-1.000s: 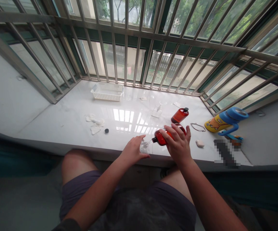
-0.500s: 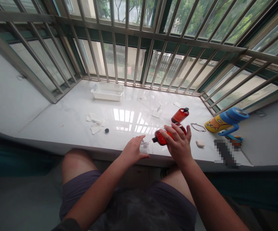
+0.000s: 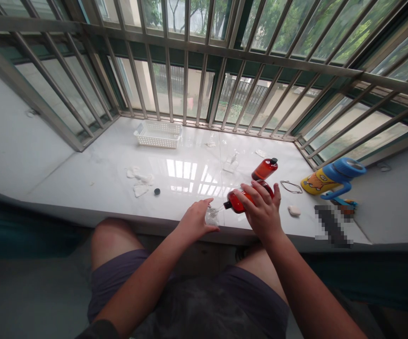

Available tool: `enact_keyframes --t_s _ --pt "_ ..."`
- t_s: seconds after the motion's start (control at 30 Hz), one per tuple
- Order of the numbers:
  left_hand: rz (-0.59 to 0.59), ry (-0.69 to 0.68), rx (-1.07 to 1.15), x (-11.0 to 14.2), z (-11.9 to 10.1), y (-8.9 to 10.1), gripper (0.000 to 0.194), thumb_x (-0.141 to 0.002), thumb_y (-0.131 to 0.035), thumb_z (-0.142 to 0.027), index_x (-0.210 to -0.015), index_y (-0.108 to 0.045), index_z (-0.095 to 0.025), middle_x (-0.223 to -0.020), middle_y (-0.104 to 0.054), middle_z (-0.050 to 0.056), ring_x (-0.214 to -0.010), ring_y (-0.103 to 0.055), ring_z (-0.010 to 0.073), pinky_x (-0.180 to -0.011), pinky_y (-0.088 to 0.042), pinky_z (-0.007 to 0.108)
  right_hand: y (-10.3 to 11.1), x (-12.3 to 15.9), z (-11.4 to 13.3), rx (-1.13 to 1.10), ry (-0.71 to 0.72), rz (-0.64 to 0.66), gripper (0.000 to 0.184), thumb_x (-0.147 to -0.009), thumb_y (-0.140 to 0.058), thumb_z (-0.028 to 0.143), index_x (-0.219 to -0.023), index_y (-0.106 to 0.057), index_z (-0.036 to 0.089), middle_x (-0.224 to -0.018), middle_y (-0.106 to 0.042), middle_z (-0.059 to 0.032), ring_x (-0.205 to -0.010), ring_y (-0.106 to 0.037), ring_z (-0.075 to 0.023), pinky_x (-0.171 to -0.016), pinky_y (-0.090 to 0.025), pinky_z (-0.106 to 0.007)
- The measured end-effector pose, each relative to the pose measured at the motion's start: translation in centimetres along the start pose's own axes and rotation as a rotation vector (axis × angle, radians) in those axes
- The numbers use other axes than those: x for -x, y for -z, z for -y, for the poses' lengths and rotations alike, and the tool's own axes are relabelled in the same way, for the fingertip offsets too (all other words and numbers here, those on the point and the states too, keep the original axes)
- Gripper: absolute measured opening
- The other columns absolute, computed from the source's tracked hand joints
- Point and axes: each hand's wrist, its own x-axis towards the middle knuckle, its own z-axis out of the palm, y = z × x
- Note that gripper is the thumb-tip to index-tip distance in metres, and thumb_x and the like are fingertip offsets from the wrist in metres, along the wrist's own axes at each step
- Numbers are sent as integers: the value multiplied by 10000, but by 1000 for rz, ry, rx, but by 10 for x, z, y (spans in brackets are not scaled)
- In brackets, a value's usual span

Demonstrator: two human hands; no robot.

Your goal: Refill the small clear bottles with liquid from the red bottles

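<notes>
Head view: right hand [image 3: 262,207] grips a red bottle [image 3: 237,202], tilted so its open neck feeds the clear container [image 3: 212,216] near the windowsill [image 3: 105,188] edge. Left hand [image 3: 193,219] curves around that container, presumably steadying it; firm contact cannot be told.

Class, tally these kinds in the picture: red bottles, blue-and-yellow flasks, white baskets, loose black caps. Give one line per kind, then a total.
Red bottles: 2 (one in the right hand, one behind it)
Blue-and-yellow flask: 1
White basket: 1
Loose black cap: 1
Total: 5
</notes>
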Motion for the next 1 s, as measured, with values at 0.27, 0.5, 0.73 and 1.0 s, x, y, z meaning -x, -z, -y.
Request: enact_keyframes --t_s 0.27,0.5,0.73,1.0 --pt "4 12 -4 -1 -2 1 1033 -615 -1030 -275 -1510 -515 -243 -1404 -662 133 -1310 -629 352 -1143 -494 516 2 -3 0 6 19 -1 451 -1013 -640 129 -1405 -649 352 -1414 -710 -21 -1425 -556 -285 -1328 -92 -663" --pt "13 27 -3 0 -3 1 1032 -627 -1029 -283 -1517 -509 -236 -1426 -654 139 -1329 -615 359 -1157 -484 529 5 -7 1 17 33 -2 439 -1004 -644 100 -1369 -673 343 -1412 -713 -20 -1432 -555 -285 -1330 -103 -668" --pt "8 16 2 0 1 0 1047 -622 -1030 -289 -1526 -502 -252 -1416 -659 128 -1326 -617 363 -1158 -484 529 5 -8 1 33 52 -2 434 -1007 -658 96 -1367 -675 338 -1424 -709 -17 -1435 -557 -289 -1334 -102 -660" --pt "13 17 -12 -1 1 -1 1057 -616 -1034 -290 -1528 -501 -249 -1431 -649 135 -1329 -615 369 -1156 -487 523 5 -7 -1 21 68 9 455 -1018 -647 107 -1392 -657 365 -1439 -701 -15 -1444 -557 -306 -1331 -102 -674"
